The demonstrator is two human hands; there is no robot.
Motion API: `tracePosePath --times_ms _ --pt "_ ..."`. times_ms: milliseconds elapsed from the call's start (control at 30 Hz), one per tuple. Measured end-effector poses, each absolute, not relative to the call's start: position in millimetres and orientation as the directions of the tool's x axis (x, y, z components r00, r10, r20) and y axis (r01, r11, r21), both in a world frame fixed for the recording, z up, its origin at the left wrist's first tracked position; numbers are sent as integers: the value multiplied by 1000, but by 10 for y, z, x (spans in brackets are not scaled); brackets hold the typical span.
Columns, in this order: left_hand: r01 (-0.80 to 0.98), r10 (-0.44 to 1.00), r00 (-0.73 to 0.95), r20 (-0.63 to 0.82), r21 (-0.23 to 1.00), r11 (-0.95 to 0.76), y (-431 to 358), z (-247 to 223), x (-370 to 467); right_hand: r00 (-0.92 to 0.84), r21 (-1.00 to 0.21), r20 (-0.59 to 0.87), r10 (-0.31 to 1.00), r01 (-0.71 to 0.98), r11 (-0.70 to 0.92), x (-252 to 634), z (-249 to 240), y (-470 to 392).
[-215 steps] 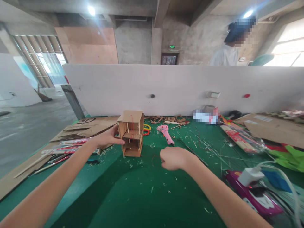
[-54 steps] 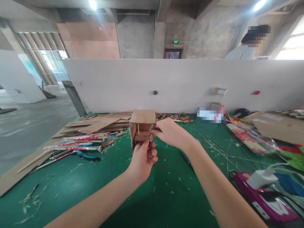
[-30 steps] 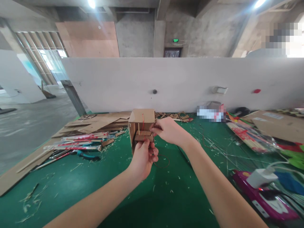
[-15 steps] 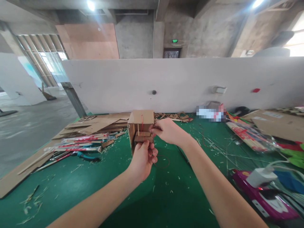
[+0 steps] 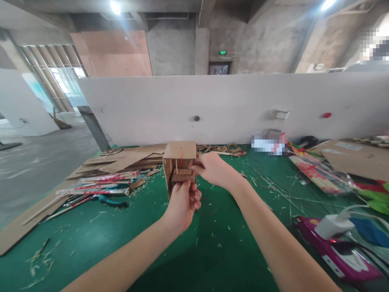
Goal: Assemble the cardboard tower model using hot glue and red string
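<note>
A small open-fronted cardboard box (image 5: 180,151) stands upright on the green table. From its top a red string (image 5: 181,157) runs down inside, near a thin wooden stick (image 5: 176,166). My left hand (image 5: 182,206) is closed on a smaller cardboard piece (image 5: 182,177) in the lower front of the box, thumb on top and fingers curled beneath. My right hand (image 5: 214,168) reaches in from the right, its fingertips pinched at the box's opening above that piece. What those fingertips hold is too small to make out. A thin loop of string (image 5: 209,213) lies on the table beside my left hand.
On the left are stacked cardboard sheets (image 5: 130,157), packaged sticks (image 5: 103,180) and blue-handled pliers (image 5: 111,201). A purple power strip (image 5: 337,255) with plugged-in cables sits at the right. Cardboard scraps (image 5: 234,150) lie along the white partition (image 5: 152,109).
My right fingertips have shifted slightly left and inward at the box's opening, and the forearm has moved a little. The left hand and the box stay nearly in place.
</note>
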State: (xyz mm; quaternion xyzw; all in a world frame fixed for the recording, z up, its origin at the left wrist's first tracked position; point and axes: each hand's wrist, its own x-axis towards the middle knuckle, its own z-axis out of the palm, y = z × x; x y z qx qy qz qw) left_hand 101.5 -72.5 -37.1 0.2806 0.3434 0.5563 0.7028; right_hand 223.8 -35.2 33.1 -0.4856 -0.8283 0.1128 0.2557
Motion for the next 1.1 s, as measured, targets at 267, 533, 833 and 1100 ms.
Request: tracePosePath --times_ms 267,533,833,1100 --pt "-599 975 146 -167 769 221 -719 -385 1018 -368 -457 331 869 743 488 2210 292 -349" --pt "-602 978 137 -156 771 207 -705 -401 1021 -354 -451 380 854 735 506 2210 234 -319" --pt "-603 977 144 -154 770 211 -702 -404 1016 -347 -436 389 853 747 503 2215 237 -329" --pt "-602 979 143 -147 773 203 -704 -410 1015 -340 -444 396 853 743 502 2225 245 -306"
